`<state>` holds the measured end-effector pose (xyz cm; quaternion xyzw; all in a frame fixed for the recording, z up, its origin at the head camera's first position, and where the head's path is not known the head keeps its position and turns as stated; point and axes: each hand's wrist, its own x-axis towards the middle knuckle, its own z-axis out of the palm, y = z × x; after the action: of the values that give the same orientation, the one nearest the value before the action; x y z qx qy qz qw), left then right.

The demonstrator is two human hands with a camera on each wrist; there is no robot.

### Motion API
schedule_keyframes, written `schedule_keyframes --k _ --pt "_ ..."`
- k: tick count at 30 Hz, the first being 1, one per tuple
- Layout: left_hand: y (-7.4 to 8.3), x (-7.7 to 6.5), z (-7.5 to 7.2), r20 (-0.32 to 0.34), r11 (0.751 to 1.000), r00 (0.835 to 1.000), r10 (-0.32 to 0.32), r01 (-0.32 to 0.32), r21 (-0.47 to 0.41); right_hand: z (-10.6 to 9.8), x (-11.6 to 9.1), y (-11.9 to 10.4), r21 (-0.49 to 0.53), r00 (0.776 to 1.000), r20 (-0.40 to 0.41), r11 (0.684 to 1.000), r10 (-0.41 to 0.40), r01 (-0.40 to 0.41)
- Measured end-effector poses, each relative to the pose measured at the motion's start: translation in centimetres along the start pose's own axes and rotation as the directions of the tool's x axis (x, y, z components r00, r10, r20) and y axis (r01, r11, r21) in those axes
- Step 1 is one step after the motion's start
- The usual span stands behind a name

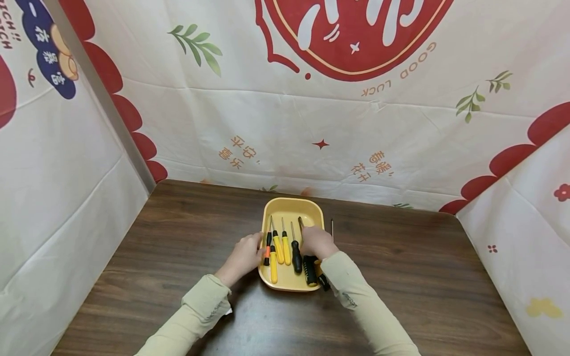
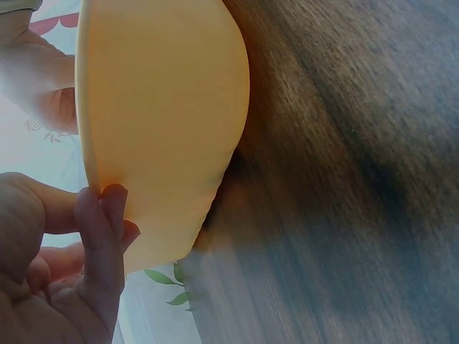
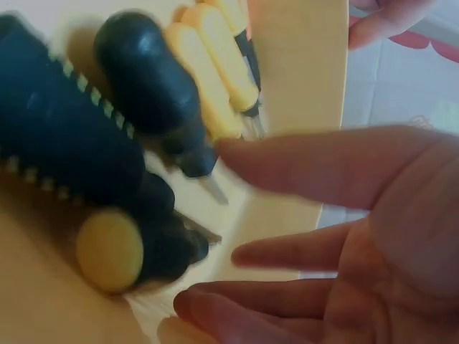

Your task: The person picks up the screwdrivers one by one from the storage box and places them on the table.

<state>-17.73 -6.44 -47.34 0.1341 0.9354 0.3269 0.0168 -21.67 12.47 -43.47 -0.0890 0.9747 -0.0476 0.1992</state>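
A yellow tray (image 1: 291, 201) holds several screwdrivers. My left hand (image 1: 244, 253) pinches the tray's left rim, as the left wrist view shows. Over the tray's right side is my right hand (image 1: 318, 241); in the right wrist view its thumb and fingers are spread apart, with nothing between them. Closest to it lie a screwdriver with a ridged black handle (image 3: 64, 115) and a screwdriver with a smooth black handle (image 1: 297, 258). Yellow-handled screwdrivers (image 1: 286, 253) lie further left, beside a small orange-and-black screwdriver (image 1: 267, 249). The right hand and sleeve partly hide the tray's right edge.
A thin metal shaft (image 1: 332, 230) shows just outside the tray's right rim, its lower part behind the right hand. The dark wood table (image 1: 401, 277) stretches to both sides. Printed white cloth (image 1: 294, 118) hangs behind and along the sides.
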Motion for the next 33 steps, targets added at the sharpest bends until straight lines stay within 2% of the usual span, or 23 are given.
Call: schedule_keyframes --k 3,8,23,33 --pt "-0.1 0.1 0.2 -0.003 1.0 1.0 0.007 -0.007 -0.002 0.2 0.2 0.0 -0.046 1.0 -0.004 0.999 0.025 -0.025" --pt "-0.1 0.1 0.3 -0.004 1.0 1.0 0.007 -0.007 0.002 0.3 0.4 0.0 -0.065 0.999 0.008 0.997 0.043 -0.042" --pt "-0.2 0.2 0.3 -0.01 1.0 1.0 0.011 -0.011 -0.001 1.0 2.2 0.4 -0.075 0.995 0.047 0.994 0.083 -0.079" --pt "-0.2 0.1 0.2 -0.01 1.0 1.0 0.012 -0.012 -0.009 1.1 2.6 0.0 -0.083 0.99 0.084 0.991 0.112 -0.105"
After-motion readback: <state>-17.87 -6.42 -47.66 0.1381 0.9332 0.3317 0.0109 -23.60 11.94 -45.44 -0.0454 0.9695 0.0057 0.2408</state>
